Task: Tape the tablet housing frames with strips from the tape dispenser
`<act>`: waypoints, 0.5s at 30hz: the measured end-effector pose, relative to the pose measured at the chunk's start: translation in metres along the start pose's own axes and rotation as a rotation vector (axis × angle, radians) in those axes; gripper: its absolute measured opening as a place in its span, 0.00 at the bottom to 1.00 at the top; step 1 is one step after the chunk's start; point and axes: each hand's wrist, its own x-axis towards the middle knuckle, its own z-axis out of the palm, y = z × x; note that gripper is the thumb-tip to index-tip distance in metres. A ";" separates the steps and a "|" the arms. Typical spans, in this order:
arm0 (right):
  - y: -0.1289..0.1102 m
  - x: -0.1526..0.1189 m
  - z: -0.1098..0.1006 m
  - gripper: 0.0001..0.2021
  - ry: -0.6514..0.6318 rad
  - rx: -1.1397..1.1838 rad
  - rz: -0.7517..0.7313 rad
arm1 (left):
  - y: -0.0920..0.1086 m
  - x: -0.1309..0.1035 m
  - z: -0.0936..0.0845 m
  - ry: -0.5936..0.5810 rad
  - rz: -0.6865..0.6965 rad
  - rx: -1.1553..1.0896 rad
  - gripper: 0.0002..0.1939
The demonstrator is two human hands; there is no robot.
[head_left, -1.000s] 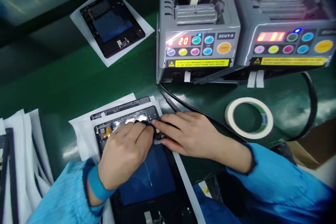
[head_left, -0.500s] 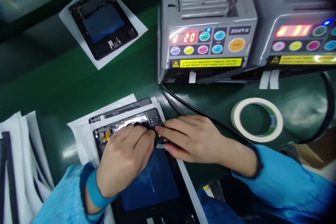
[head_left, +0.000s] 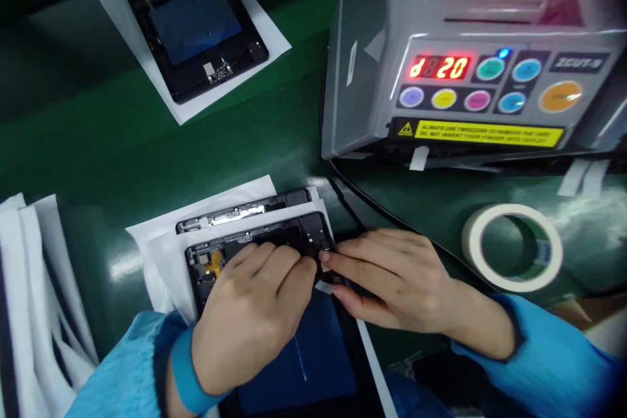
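An opened tablet [head_left: 313,353] lies in front of me on white sheets, its blue battery panel and orange flex cable [head_left: 214,264] showing. My left hand [head_left: 259,313] is closed over the tablet's upper half. Its curled fingertips are turned away, so whatever they hold is hidden. From the right, my right hand [head_left: 396,274] reaches onto the tablet's edge with its fingers stretched out. The index fingertip touches the frame near the upper right corner, while the thumb sits apart below. A small whitish tape piece [head_left: 324,287] is beside the thumb tip.
Behind the right hand stands a grey tape dispenser [head_left: 484,91] reading 20, with cut tape [head_left: 419,159] at its outlet. A masking tape roll [head_left: 512,248], black cable [head_left: 372,199] and dark tweezers [head_left: 347,202] lie nearby. Another opened tablet [head_left: 196,26] is upper left; white sheets [head_left: 39,294] stand left.
The view has shifted, so the dispenser and tape roll appear farther right and the hands slightly lower right. Both hands keep nearly the same pose on the tablet.
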 end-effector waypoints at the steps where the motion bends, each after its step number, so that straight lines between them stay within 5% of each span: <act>1: 0.000 0.000 0.000 0.10 0.000 0.007 0.003 | 0.000 0.000 0.000 0.003 -0.003 -0.001 0.04; 15: -0.001 -0.003 -0.004 0.16 -0.063 -0.228 -0.128 | -0.005 0.003 0.004 0.048 -0.043 -0.023 0.05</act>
